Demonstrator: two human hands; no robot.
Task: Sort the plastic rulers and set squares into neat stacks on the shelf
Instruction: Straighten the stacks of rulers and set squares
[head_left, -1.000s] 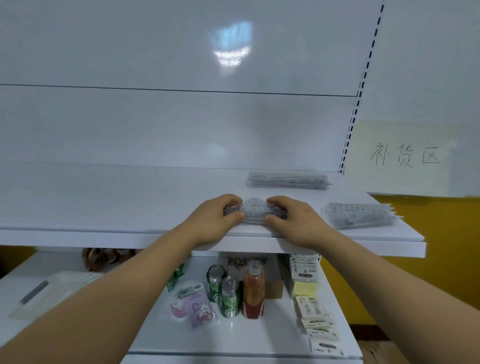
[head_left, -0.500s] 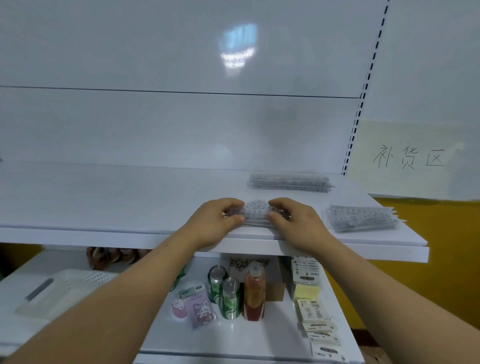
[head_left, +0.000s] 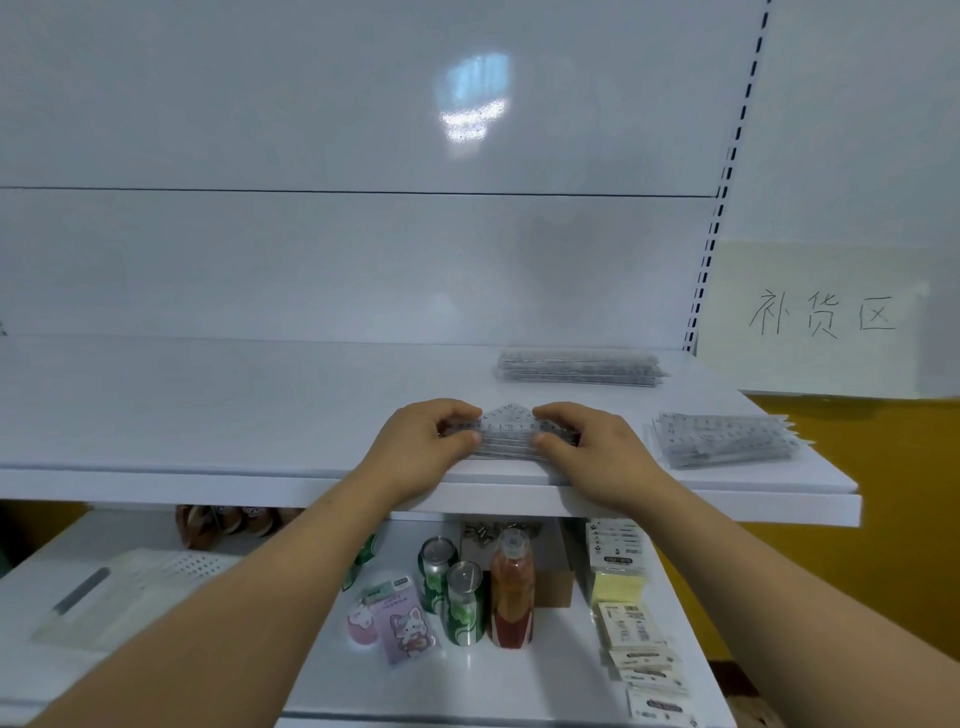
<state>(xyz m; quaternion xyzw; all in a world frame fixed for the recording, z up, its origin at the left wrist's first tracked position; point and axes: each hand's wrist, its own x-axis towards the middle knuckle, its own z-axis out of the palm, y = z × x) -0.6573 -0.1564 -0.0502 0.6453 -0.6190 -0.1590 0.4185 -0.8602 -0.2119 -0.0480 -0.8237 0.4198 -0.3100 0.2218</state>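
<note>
Both hands are up on the white shelf (head_left: 208, 415), close to its near edge and right of its middle. The left hand (head_left: 421, 441) and right hand (head_left: 587, 447) each pinch one end of a stack of clear set squares (head_left: 506, 434), fingers curled over the top and thumbs pressed to the near side. The stack lies flat between them, its peak pointing to the back panel. Far behind it, against the back panel, lies a stack of long rulers (head_left: 579, 366). Well to the right sits a pile of clear plastic pieces (head_left: 724, 439), slightly fanned. On the lower shelf (head_left: 322, 675) stand two green cans (head_left: 462, 603) and a red bottle (head_left: 511, 592). A handwritten paper sign (head_left: 821, 317) hangs at the right.
</note>
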